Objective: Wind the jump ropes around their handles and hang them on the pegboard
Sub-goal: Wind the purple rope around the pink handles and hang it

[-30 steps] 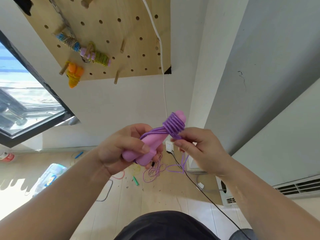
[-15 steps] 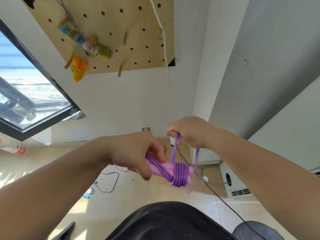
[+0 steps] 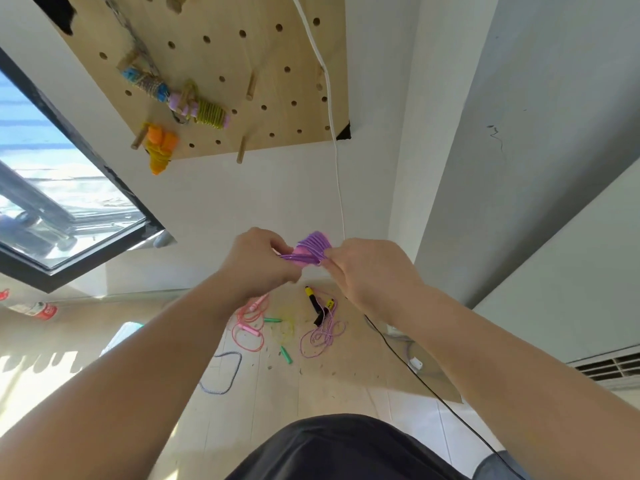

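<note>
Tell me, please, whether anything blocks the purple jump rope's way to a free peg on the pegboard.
Nothing visible does: open air separates the purple jump rope from the free peg on the pegboard.

Hard daylight comes through the window on my left, burning it white and throwing glare and jagged shadows at the left edge of the floor. The pegboard is evenly lit. The wide lens bows the walls; fine detail looks soft.
</note>
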